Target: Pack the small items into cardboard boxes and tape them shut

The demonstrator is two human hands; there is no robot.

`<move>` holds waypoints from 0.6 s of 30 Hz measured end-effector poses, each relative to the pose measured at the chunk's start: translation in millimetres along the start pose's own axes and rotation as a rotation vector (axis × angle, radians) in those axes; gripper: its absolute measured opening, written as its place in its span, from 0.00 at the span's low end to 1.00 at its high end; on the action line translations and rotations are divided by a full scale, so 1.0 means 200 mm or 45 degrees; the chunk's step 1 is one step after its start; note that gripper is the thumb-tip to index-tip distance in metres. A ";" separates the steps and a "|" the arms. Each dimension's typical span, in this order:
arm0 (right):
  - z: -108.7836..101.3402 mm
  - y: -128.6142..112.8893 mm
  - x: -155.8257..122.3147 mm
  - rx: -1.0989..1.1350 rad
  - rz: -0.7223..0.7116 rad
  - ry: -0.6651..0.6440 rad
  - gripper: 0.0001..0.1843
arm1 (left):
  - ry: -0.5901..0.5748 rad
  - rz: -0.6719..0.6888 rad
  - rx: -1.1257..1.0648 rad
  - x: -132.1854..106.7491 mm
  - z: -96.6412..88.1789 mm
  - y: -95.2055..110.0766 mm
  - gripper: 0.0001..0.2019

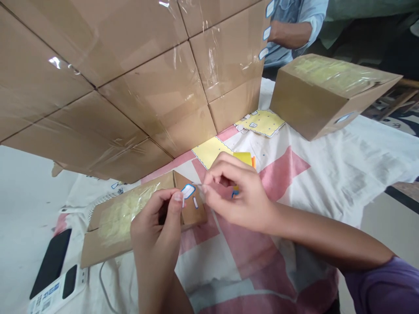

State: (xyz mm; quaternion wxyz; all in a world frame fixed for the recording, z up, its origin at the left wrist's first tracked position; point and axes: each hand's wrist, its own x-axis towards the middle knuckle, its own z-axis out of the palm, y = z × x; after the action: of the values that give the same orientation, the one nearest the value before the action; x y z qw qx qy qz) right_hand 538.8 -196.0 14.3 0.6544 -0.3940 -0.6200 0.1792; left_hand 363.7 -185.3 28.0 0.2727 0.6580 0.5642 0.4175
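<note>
My left hand (157, 226) pinches a small white sticker with a blue border (188, 191) between thumb and fingertips. It hovers over the end of a small taped cardboard box (131, 218) that lies on the cloth. My right hand (234, 194) is curled, its fingertips pinched beside the same sticker. Something yellow, orange and blue (244, 159) shows behind its fingers; what that is I cannot make out. A second small white sticker (195, 203) sits on the box's end face.
A wall of stacked taped cartons (131, 74) rises at the back left. Another cardboard box (324, 93) stands at the right. Yellow sticker sheets (262, 122) lie on the white and pink cloth (294, 174). A phone (52, 261) and a white device (62, 288) lie bottom left. Another person's arm (291, 32) is at the top.
</note>
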 end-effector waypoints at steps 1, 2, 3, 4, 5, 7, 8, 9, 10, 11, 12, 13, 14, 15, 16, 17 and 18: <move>0.00 0.00 0.01 0.061 0.100 0.027 0.06 | 0.007 -0.001 0.009 0.00 0.01 0.01 0.11; -0.01 0.01 0.01 0.135 0.192 0.044 0.07 | 0.014 0.004 0.029 0.00 0.01 0.01 0.11; -0.01 0.01 0.02 0.215 0.267 0.051 0.07 | 0.021 0.023 0.059 0.01 0.01 0.02 0.10; -0.02 0.02 0.03 0.294 0.320 0.053 0.08 | 0.018 0.050 0.097 0.02 0.01 0.03 0.10; -0.02 0.03 0.03 0.360 0.351 0.058 0.08 | 0.000 0.081 0.141 0.04 0.00 0.04 0.10; -0.04 0.04 0.04 0.431 0.364 0.086 0.10 | -0.071 0.148 0.231 0.09 -0.03 0.07 0.11; -0.05 0.04 0.05 0.439 0.356 0.113 0.10 | -0.119 0.183 0.285 0.13 -0.05 0.09 0.12; -0.06 0.05 0.05 0.435 0.343 0.145 0.11 | -0.172 0.218 0.344 0.16 -0.07 0.12 0.13; -0.07 0.05 0.05 0.425 0.327 0.180 0.11 | -0.232 0.250 0.408 0.20 -0.09 0.15 0.14; -0.08 0.05 0.06 0.413 0.316 0.213 0.11 | -0.301 0.281 0.465 0.25 -0.10 0.18 0.15; -0.09 0.06 0.07 0.406 0.311 0.241 0.12 | -0.379 0.304 0.506 0.30 -0.11 0.20 0.15; -0.10 0.06 0.07 0.409 0.316 0.263 0.12 | -0.466 0.315 0.534 0.35 -0.12 0.23 0.15; -0.11 0.07 0.08 0.424 0.332 0.277 0.13 | -0.553 0.315 0.548 0.41 -0.11 0.26 0.15; -0.13 0.07 0.09 0.450 0.360 0.284 0.15 | -0.632 0.305 0.561 0.47 -0.09 0.27 0.15; -0.14 0.07 0.10 0.487 0.394 0.283 0.16 | -0.702 0.283 0.579 0.53 -0.07 0.28 0.15; -0.15 0.07 0.11 0.526 0.426 0.279 0.17 | -0.779 0.251 0.598 0.59 -0.03 0.29 0.14; -0.16 0.08 0.12 0.559 0.452 0.273 0.17 | -0.856 0.208 0.611 0.66 0.01 0.28 0.13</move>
State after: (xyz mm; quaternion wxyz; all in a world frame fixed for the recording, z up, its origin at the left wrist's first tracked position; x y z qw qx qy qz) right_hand 577.0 -178.8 21.1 0.7442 -0.3620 -0.4151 0.3780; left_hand 396.5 -69.5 105.6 0.2465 0.8450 0.4713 0.0565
